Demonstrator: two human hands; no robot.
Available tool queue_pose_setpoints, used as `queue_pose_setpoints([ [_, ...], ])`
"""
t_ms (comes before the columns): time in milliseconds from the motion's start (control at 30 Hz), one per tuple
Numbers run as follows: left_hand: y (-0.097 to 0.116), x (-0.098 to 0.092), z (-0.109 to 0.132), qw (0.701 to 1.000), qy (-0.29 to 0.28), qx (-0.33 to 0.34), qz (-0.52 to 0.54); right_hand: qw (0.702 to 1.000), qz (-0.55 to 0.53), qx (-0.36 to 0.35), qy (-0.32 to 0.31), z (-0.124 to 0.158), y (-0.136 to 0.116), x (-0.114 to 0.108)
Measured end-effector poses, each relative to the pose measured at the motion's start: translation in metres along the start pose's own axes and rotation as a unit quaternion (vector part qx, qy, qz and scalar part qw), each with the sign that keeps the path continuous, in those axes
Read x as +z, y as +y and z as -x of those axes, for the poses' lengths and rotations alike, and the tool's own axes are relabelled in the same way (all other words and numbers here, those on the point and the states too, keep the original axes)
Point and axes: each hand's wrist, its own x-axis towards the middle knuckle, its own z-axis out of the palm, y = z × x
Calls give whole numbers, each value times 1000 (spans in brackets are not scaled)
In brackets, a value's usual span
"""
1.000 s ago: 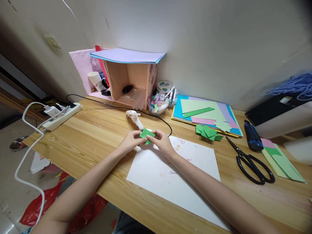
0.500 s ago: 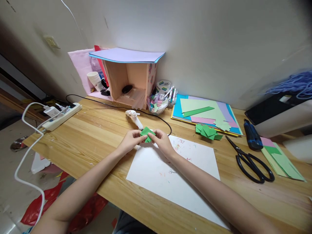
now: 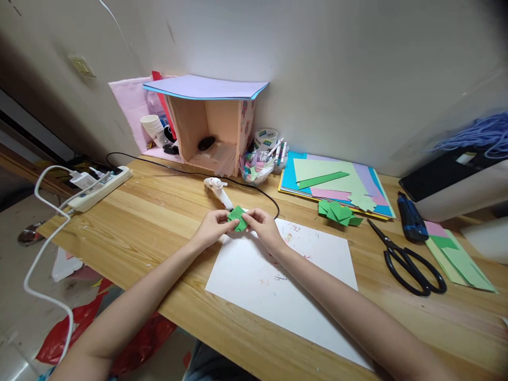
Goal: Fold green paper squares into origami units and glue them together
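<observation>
A small piece of folded green paper [image 3: 238, 218] is pinched between my two hands, over the far left corner of a white sheet [image 3: 286, 286] with coloured marks. My left hand [image 3: 214, 227] grips its left side with thumb and fingers. On its right side, my right hand [image 3: 264, 226] holds the edge the same way. Just behind the hands lies a white glue gun [image 3: 218, 191]. Several folded green pieces [image 3: 339, 214] rest in a heap to the right, in front of a stack of coloured paper [image 3: 329, 177].
Black scissors [image 3: 413, 267] and a dark blue cutter [image 3: 411, 217] lie at the right. A pink box [image 3: 222, 124] stands against the wall beside a clear bowl [image 3: 257, 172]. A power strip [image 3: 103, 190] sits at the left edge; a black cable crosses behind the glue gun.
The folded green paper has turned slightly and looks narrower between the fingers. Both hands keep their pinch in nearly the same place.
</observation>
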Motion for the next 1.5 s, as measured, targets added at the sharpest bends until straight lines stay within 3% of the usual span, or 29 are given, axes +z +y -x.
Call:
queue_pose_setpoints([
  [533,5,1,1,1000,22,-1,4,999,-8,27,-41,1,-6,-2],
  [1233,-1,0,-1,1000,11,13,-21,999,-31,9,31,0,-1,1],
  [1500,-2,1,1,1000,3,12,-3,1000,22,17,-5,4,-8,2],
])
